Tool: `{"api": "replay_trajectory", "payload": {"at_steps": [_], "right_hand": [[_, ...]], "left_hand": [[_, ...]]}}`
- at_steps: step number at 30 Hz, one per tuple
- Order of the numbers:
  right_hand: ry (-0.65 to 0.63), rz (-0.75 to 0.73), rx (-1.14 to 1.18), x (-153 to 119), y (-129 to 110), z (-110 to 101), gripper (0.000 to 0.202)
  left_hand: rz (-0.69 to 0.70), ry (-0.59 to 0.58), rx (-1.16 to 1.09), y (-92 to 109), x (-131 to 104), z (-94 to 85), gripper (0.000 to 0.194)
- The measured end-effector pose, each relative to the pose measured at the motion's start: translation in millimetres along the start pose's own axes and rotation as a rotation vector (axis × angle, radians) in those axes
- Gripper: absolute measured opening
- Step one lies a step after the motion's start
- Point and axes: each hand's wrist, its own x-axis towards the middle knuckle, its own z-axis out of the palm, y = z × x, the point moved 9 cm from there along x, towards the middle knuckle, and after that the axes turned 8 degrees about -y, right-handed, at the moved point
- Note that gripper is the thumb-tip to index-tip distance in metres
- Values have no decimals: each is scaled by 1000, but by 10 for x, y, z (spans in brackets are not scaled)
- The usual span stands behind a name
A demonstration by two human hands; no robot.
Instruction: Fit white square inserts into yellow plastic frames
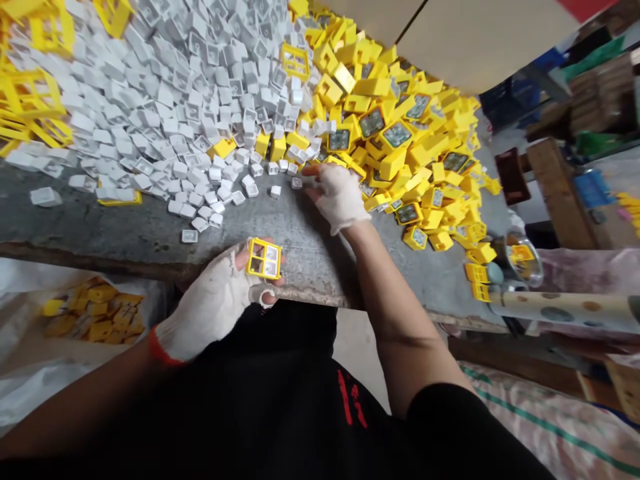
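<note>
Both hands wear white gloves with bare fingertips. My left hand (220, 293) is at the table's front edge, its fingers closed round a small yellow frame (264, 259) of four compartments. White pieces fill the two right compartments; the two left ones show no white piece. My right hand (339, 195) reaches onto the grey table (310, 247), its fingers bent beside a small white piece (297, 183). Whether those fingertips hold anything is hidden. Small white pieces (203, 199) lie scattered between the hands and the larger white heap (165, 80).
Yellow blocks (400, 147) are heaped at the right, some with grey faces. Yellow frames (35, 100) lie at the far left. A bag (155, 300) of yellow pieces is below the table's left edge. A patterned roll (565, 307) and a metal bowl (535, 267) sit at the right.
</note>
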Motion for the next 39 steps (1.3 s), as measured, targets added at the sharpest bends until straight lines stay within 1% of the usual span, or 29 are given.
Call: {"api": "replay_trajectory", "payload": {"at_steps": [1,2,3,4,5,6,8,10,12,14,16,17,19,20,21,23,24,25,27,29,31,33,34,35,37,39], "right_hand": [[-64,12,-43,160,14,66,43],[-111,13,-65,265,3,116,41],[-133,8,-64,308,-28,142,37],[-131,-4,-42,288,-75,141,32],[-106,-24,-1,209,-139,111,28],[-65,-54,53,75,-217,59,23],[30,-147,183,-305,-408,-73,19],[96,-262,315,-736,-621,-169,24],[133,-341,385,-1103,-808,-188,32],[164,-369,396,-1347,-929,-149,35],[176,-407,391,-1470,-1001,-97,35],[160,-446,384,-1490,-1028,-70,35],[99,-512,358,-1427,-1024,-25,32],[78,-502,338,-1331,-966,-17,31],[74,-445,310,-1186,-864,-20,30],[87,-253,224,-807,-604,-34,32],[75,-167,166,-604,-502,-21,35],[36,-110,106,-406,-445,17,39],[-80,-80,4,-77,-453,139,49],[-160,-95,-50,109,-539,237,48],[-191,-86,-70,160,-610,285,35],[-209,-47,-85,121,-627,304,22],[-222,-24,-93,85,-618,312,18],[-235,-4,-101,44,-602,317,17],[-254,16,-107,-38,-555,317,22],[-231,24,-80,-119,-476,283,26]], "left_hand": [[-8,18,-13,-6,4,0,14],[-11,34,-26,-11,6,-4,14],[-11,50,-37,-16,5,-14,14],[-4,62,-46,-19,4,-27,14],[8,67,-51,-20,2,-39,12],[20,61,-51,-21,1,-45,10],[41,31,-43,-28,0,-45,10],[54,-2,-39,-40,-3,-30,16],[60,-23,-41,-56,-13,-10,20],[66,-28,-41,-72,-31,6,20],[62,-27,-40,-90,-54,12,19],[62,-27,-43,-94,-66,9,17],[68,-27,-52,-86,-90,-3,13],[75,-23,-55,-73,-101,-18,11],[79,-11,-55,-59,-112,-40,9],[79,23,-45,-33,-131,-92,8],[77,42,-39,-21,-139,-118,8],[80,57,-32,-6,-146,-139,8],[88,68,-16,23,-154,-160,11],[92,68,3,44,-157,-163,14],[83,69,15,45,-161,-157,15],[73,70,20,35,-167,-141,13],[66,69,21,24,-172,-129,11],[54,68,22,7,-176,-119,9],[27,73,29,-41,-186,-112,8],[3,70,40,-94,-195,-115,9]]}}
